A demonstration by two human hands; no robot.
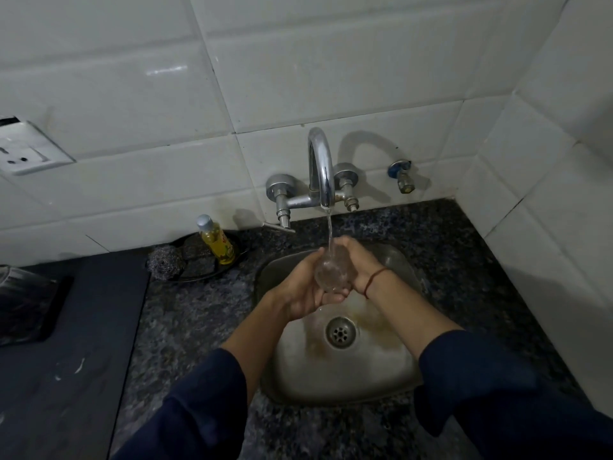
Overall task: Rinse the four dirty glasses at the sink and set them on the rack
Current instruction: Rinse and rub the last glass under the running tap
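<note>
A clear glass (331, 270) is held over the steel sink (391, 366), right under the chrome tap (321, 164). Water runs from the spout into the glass. My left hand (303, 287) cups it from the left and below. My right hand (358, 263) wraps its right side, with a red thread on that wrist. Both hands touch the glass. No other glasses can be made out clearly; a blurred glassy shape (20, 283) sits at the far left edge on a dark mat.
A yellow dish-soap bottle (217, 242) and a steel scrubber (166, 262) rest on a dark dish left of the sink. Speckled granite counter (199, 313) surrounds the basin. A wall socket (23, 151) is at the upper left, a small valve (403, 177) right of the tap.
</note>
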